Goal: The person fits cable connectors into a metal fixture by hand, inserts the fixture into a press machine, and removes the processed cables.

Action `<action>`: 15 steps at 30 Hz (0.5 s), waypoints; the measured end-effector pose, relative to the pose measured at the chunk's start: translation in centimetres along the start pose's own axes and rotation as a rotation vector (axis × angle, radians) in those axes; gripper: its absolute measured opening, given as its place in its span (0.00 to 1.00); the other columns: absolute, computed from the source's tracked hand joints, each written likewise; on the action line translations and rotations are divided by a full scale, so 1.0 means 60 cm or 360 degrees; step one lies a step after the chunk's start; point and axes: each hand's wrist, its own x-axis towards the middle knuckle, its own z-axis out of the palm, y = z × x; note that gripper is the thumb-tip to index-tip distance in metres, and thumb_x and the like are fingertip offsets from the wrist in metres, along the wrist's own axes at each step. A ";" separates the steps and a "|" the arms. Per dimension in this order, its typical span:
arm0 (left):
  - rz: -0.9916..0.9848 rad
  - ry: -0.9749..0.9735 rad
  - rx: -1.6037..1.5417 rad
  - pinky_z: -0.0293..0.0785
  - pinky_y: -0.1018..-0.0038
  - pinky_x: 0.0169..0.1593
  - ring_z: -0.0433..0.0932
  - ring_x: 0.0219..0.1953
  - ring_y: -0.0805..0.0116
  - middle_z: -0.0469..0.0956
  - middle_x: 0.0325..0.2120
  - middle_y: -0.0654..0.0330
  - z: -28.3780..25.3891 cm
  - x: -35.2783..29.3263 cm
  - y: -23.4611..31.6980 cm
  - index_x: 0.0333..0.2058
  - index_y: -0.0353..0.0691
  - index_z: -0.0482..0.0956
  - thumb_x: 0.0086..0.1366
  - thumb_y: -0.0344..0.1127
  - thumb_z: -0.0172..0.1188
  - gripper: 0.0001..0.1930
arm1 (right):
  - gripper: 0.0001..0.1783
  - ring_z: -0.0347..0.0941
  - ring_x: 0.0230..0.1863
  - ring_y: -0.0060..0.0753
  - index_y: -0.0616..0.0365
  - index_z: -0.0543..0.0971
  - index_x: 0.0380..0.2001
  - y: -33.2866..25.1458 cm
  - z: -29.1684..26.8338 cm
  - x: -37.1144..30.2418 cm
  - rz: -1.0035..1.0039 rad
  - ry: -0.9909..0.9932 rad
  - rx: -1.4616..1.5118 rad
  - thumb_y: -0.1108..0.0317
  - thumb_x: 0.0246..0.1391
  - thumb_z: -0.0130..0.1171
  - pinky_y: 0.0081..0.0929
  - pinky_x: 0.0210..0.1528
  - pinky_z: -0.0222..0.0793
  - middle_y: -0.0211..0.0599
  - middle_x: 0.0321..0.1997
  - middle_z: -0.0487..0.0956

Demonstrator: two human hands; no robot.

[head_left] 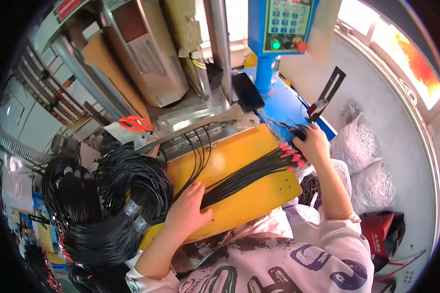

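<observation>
A bundle of black cables (244, 177) with red-pink ends lies across a yellow board (234, 151) in front of me. My left hand (187, 210) rests at the bundle's left part, fingers laid over the cables and thumb spread away. Beyond the red ends, at the board's far right corner, my right hand (314, 145) is closed on a small cluster of black wires (297, 131); its fingertips are partly hidden. A few single black cables (199, 151) run from the metal fixture (181, 134) at the board's back edge toward my left hand.
Thick coils of black cable (132, 180) are heaped left of the board. Orange-handled scissors (135, 124) lie behind them. A black phone-like object (248, 92) sits near a blue control box (286, 29) with a lit green button. Filled clear bags (359, 141) stand at right.
</observation>
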 end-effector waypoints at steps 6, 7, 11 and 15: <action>-0.0340 -0.0283 0.0304 0.75 0.62 0.51 0.76 0.50 0.49 0.74 0.47 0.44 -0.012 0.043 0.011 0.48 0.32 0.75 0.52 0.32 0.64 0.23 | 0.18 0.76 0.47 0.49 0.60 0.81 0.41 0.181 0.018 -0.200 0.0106 0.0627 0.0195 0.71 0.43 0.67 0.36 0.51 0.71 0.44 0.43 0.79; -0.0409 -0.0421 0.0371 0.76 0.62 0.50 0.77 0.48 0.50 0.75 0.45 0.45 -0.019 0.047 0.010 0.46 0.32 0.75 0.50 0.31 0.64 0.23 | 0.18 0.76 0.47 0.48 0.60 0.81 0.41 0.204 0.032 -0.222 0.0190 0.0648 0.0201 0.71 0.44 0.68 0.36 0.51 0.71 0.45 0.43 0.79; -0.0046 -0.0108 -0.0086 0.78 0.68 0.42 0.80 0.39 0.58 0.78 0.41 0.51 -0.018 0.036 -0.035 0.47 0.31 0.75 0.56 0.30 0.65 0.20 | 0.22 0.74 0.50 0.50 0.58 0.79 0.45 0.252 0.055 -0.246 0.0500 0.0197 -0.0344 0.67 0.44 0.69 0.38 0.53 0.69 0.45 0.47 0.78; -0.0326 -0.0352 -0.1380 0.76 0.74 0.34 0.80 0.31 0.70 0.80 0.35 0.58 -0.018 0.037 -0.071 0.44 0.31 0.77 0.61 0.32 0.65 0.14 | 0.19 0.77 0.49 0.46 0.58 0.79 0.44 -0.129 -0.041 -0.172 -0.0242 0.0130 0.0840 0.65 0.48 0.67 0.41 0.60 0.67 0.43 0.45 0.80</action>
